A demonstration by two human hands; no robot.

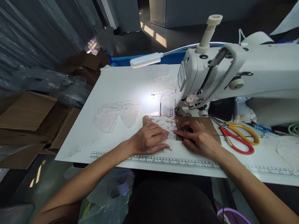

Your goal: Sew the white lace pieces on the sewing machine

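Note:
White lace fabric lies partly under the needle area of a white sewing machine. A brown board or sheet lies beneath the lace on the machine bed. My left hand rests flat on the lace, its fingers stretched to the right. My right hand is just right of the lace, fingers apart, with the index fingertip touching the lace edge. The presser foot is just beyond the fingers. Whether the needle is down in the lace is too small to tell.
Another lace piece lies left on the white table. Scissors with red and yellow handles lie right of my right hand. A lamp lights the table. A printed ruler runs along the front edge. Cardboard boxes stand left.

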